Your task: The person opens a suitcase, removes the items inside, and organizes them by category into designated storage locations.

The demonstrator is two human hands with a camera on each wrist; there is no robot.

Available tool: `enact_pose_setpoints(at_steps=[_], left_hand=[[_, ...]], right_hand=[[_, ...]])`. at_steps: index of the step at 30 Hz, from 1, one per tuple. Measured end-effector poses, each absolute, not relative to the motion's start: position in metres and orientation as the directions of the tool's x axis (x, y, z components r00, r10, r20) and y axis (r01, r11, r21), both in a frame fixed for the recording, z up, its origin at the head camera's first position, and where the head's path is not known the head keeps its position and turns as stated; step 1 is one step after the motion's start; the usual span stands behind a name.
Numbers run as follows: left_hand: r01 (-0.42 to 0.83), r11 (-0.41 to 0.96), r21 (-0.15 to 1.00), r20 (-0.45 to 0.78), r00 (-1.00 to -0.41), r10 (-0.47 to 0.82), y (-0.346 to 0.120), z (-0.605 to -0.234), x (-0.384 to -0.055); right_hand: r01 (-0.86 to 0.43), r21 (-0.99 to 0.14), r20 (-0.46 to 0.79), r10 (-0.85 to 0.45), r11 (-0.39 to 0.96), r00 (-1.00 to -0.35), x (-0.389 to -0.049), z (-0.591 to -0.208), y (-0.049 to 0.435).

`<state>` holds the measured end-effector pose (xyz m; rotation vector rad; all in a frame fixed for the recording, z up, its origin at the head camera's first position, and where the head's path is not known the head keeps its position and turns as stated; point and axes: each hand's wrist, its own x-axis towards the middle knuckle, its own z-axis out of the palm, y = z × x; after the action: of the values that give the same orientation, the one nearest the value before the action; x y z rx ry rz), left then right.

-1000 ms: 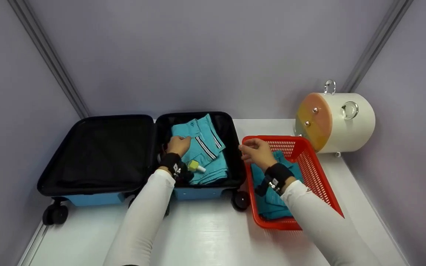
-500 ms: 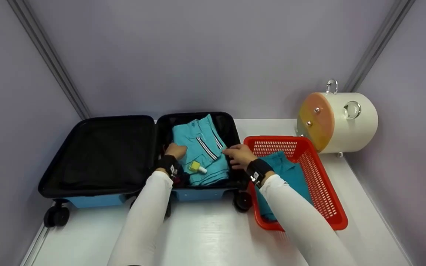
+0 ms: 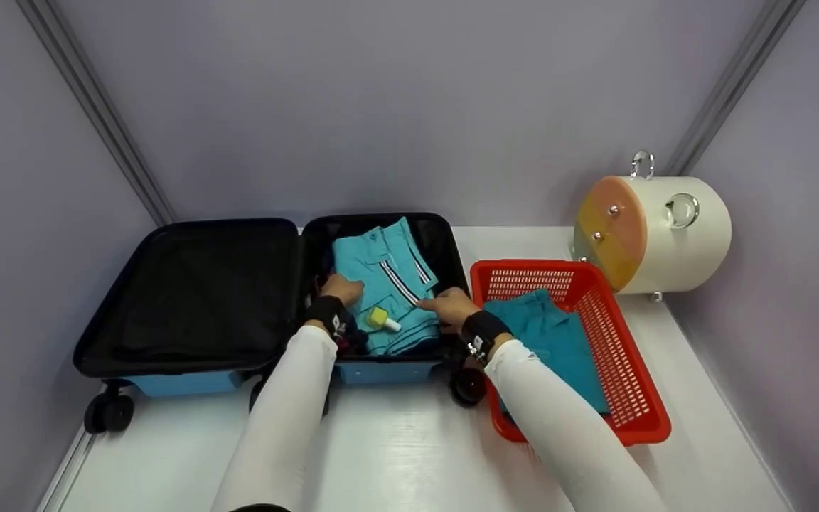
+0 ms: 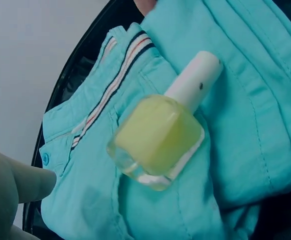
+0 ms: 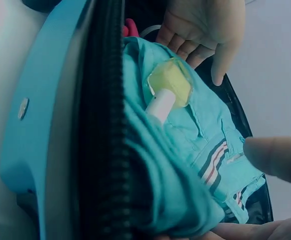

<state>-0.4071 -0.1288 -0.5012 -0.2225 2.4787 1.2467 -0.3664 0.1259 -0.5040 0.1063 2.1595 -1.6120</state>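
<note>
Light-blue trousers (image 3: 370,274) with striped trim lie folded in the right half of an open suitcase (image 3: 452,249). On them rests a yellow-green nail polish bottle (image 3: 378,318) with a white cap, large in the left wrist view. My left hand (image 3: 342,290) is at the trousers' left edge; in the right wrist view its fingers (image 5: 181,46) reach down beside the fabric, thumb apart. At the opposite edge is my right hand (image 3: 450,306), its thumb (image 5: 275,154) over the trousers and its other fingers low against the fabric, partly hidden by it.
The suitcase's left half, a black-lined shell (image 3: 196,291), lies open beside it. At right stands a red basket (image 3: 626,370) holding teal clothes (image 3: 559,348). A cream cylindrical box (image 3: 687,235) with clear handles stands behind it. Something red (image 5: 130,27) lies beside the trousers.
My right hand has moved left from above the basket's near-left rim to the trousers' right edge. The left hand has stayed at the left edge, shifting only slightly. The bottle remains on the trousers.
</note>
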Motion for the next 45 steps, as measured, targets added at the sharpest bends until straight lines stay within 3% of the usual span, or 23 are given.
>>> enact_pose_setpoints(at_steps=[8, 17, 24, 34, 40, 45], left_hand=[[-0.252, 0.659, 0.709, -0.369, -0.928, 0.042, -0.127, -0.510, -0.412], [-0.185, 0.605, 0.774, -0.281, -0.957, 0.066, -0.123, -0.516, -0.427], [-0.189, 0.536, 0.823, -0.270, -0.960, 0.077, -0.124, -0.514, -0.420], [-0.176, 0.361, 0.916, -0.206, -0.977, 0.047, -0.114, -0.502, -0.418], [-0.139, 0.306, 0.942, -0.153, -0.988, 0.024, -0.107, -0.497, -0.420], [-0.069, 0.272, 0.960, -0.084, -0.995, 0.043, -0.103, -0.492, -0.419]], right_hand=[[0.274, -0.887, -0.363, -0.193, 0.372, -0.912, -0.371, -0.514, 0.126], [0.225, -0.883, -0.342, -0.238, 0.412, -0.909, -0.379, -0.520, 0.131], [0.245, -0.874, -0.366, -0.237, 0.420, -0.900, -0.378, -0.524, 0.131], [0.300, -0.884, -0.380, -0.176, 0.359, -0.908, -0.381, -0.517, 0.133], [0.342, -0.925, -0.366, -0.145, 0.165, -0.919, -0.386, -0.510, 0.135], [0.232, -0.968, -0.242, -0.108, 0.094, -0.964, -0.387, -0.506, 0.136]])
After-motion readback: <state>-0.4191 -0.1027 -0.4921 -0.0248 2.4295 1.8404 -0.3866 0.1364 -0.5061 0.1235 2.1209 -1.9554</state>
